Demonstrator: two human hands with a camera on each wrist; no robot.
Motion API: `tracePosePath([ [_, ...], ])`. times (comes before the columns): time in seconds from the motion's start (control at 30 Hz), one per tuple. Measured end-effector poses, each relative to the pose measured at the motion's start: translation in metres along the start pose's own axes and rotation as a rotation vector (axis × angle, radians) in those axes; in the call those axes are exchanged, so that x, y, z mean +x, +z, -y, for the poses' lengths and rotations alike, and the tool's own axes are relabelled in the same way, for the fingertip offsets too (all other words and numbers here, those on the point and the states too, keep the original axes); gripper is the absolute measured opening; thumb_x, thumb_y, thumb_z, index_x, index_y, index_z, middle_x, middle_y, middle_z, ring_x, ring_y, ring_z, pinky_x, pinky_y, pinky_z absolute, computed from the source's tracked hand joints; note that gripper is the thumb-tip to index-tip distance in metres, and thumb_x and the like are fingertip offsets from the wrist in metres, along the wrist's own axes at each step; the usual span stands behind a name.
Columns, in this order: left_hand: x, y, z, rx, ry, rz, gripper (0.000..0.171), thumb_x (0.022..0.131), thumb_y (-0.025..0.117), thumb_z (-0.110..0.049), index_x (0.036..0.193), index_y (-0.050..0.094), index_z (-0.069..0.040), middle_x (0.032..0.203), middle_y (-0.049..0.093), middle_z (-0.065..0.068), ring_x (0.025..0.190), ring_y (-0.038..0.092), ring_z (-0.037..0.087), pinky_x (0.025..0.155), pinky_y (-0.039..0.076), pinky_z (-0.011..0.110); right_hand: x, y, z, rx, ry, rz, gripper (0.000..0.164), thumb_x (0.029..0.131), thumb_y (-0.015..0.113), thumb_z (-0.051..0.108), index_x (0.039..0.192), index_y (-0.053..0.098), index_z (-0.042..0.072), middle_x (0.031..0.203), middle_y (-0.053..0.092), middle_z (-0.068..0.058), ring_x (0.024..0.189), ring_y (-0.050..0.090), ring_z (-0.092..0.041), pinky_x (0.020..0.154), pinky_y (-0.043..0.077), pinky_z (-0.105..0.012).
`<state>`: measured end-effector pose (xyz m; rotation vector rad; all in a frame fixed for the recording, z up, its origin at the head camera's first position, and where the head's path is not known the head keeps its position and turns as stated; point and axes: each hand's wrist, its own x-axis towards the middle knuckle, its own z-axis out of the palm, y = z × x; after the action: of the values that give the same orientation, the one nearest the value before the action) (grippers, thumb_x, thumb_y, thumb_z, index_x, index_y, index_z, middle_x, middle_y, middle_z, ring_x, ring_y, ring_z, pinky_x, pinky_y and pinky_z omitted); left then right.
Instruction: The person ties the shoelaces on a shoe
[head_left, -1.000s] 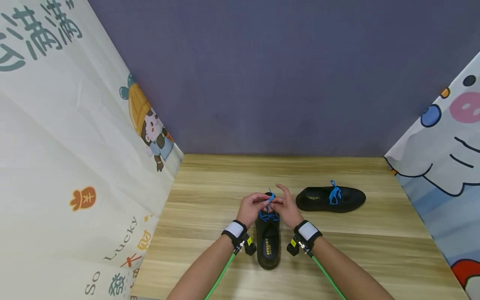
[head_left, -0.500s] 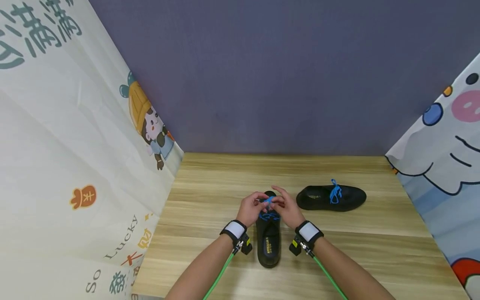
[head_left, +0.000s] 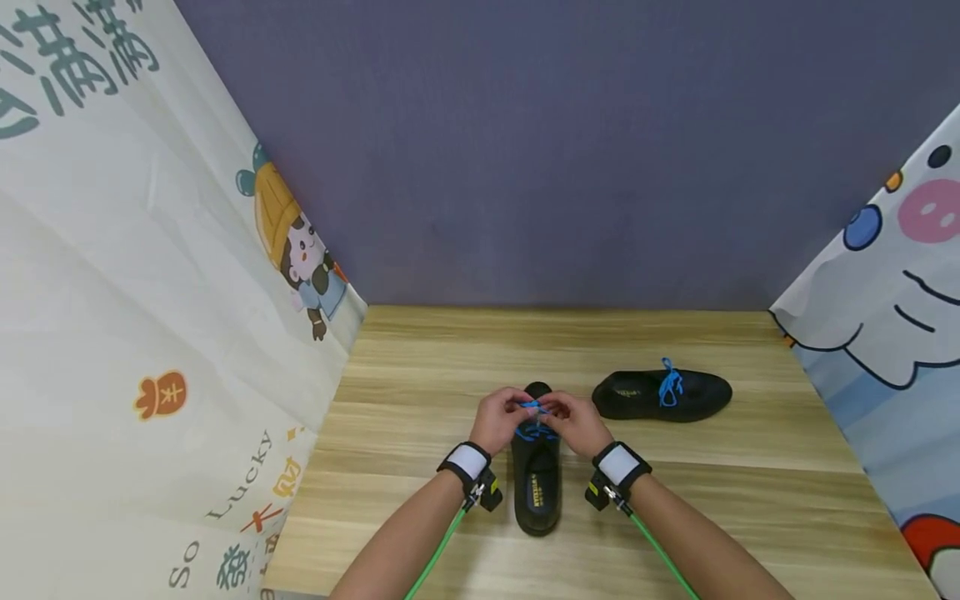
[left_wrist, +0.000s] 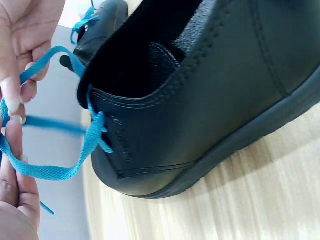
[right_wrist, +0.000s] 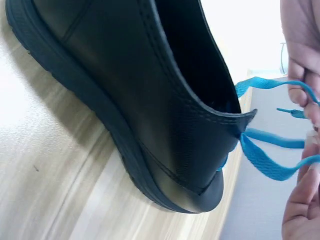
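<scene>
A black shoe stands upright on the wooden tabletop, its heel towards me and its toe pointing away. Blue shoelace runs out from its eyelets. Over the front of the shoe, my left hand pinches the lace between thumb and fingers. My right hand pinches it too, its fingertips right beside the left ones. In the left wrist view the lace forms two curved loops that meet at the fingertips, with a straight strand between them. A loose lace end shows beside the fingers in the right wrist view.
A second black shoe lies to the right, toe pointing right, its blue lace tied in a bow. A dark grey-blue panel stands behind the tabletop. Printed sheets hang at the left and right.
The raised right fingers have come down to the lace. The lace held up between the hands has sunk lower, and both hands have stayed close together over the shoe.
</scene>
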<state>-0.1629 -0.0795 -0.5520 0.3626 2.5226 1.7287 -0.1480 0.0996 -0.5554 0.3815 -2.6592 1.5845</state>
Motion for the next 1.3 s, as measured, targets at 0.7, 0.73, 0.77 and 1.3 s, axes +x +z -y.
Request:
tracePosePath([
  [0.7, 0.000, -0.011, -0.013, 0.081, 0.035, 0.009, 0.007, 0.090, 0.076, -0.012, 0.095, 0.072, -0.008, 0.093, 0.069, 0.002, 0.075, 0.055, 0.007, 0.066, 0.047, 0.022, 0.009, -0.010, 0.011, 0.081, 0.206, 0.187, 0.008, 0.097, 0.065, 0.011, 0.100, 0.067, 0.004, 0.093, 0.066, -0.003, 0.086, 0.058, -0.019, 0.074, 0.046, -0.032],
  [0.73, 0.000, -0.011, -0.012, 0.082, 0.036, 0.009, 0.007, 0.090, 0.076, -0.011, 0.095, 0.072, -0.008, 0.093, 0.069, 0.002, 0.075, 0.055, 0.007, 0.066, 0.047, 0.023, 0.009, -0.011, 0.012, 0.100, 0.222, 0.199, 0.009, 0.097, 0.064, 0.011, 0.101, 0.066, 0.003, 0.093, 0.066, -0.004, 0.085, 0.057, -0.019, 0.074, 0.046, -0.032],
  [0.77, 0.000, -0.011, -0.012, 0.082, 0.039, 0.009, 0.007, 0.090, 0.076, -0.011, 0.095, 0.072, -0.008, 0.093, 0.069, 0.002, 0.076, 0.056, 0.007, 0.066, 0.047, 0.023, 0.009, -0.012, 0.012, 0.118, 0.228, 0.214, 0.011, 0.098, 0.063, 0.011, 0.103, 0.065, 0.002, 0.094, 0.066, -0.006, 0.086, 0.057, -0.020, 0.074, 0.045, -0.033],
  [1.3, -0.001, 0.006, -0.003, 0.096, 0.023, 0.011, 0.008, 0.088, 0.077, -0.008, 0.094, 0.071, -0.006, 0.091, 0.069, 0.003, 0.077, 0.060, 0.008, 0.067, 0.050, 0.024, 0.001, -0.019, -0.012, 0.140, 0.100, 0.282, 0.030, 0.088, 0.075, 0.003, 0.114, 0.060, -0.004, 0.095, 0.062, -0.011, 0.082, 0.056, -0.019, 0.067, 0.048, -0.026],
])
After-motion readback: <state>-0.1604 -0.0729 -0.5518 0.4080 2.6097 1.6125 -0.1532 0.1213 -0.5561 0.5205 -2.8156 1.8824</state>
